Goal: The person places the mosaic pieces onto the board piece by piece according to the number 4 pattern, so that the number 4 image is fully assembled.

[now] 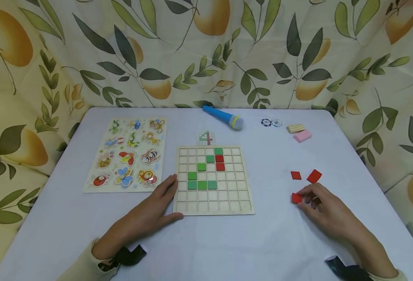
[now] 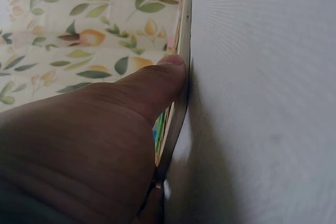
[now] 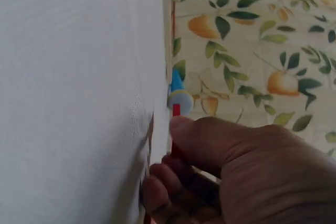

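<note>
My right hand [image 1: 327,210] pinches a red square tile [image 1: 296,198] between thumb and fingertips, close over the cloth. In the right wrist view the tile [image 3: 176,109] shows edge-on beside the thumb. Just beyond lie two more red tiles, one smaller-looking [image 1: 295,175] and one turned at an angle [image 1: 314,176]. A pale grid board [image 1: 234,207] holds several green tiles [image 1: 202,185] in a stepped line and two red tiles [image 1: 219,162]. My left hand [image 1: 150,208] rests at the board's left edge, fingers extended along it and thumb at the near corner.
Behind the board lies a small pattern card [image 1: 205,137] with a green and red figure. An insect puzzle board [image 1: 92,187] lies on the left. At the back are a blue toy microphone [image 1: 222,116], two poker chips [image 1: 271,123], a bundle of sticks [image 1: 295,128] and a pink block [image 1: 303,136].
</note>
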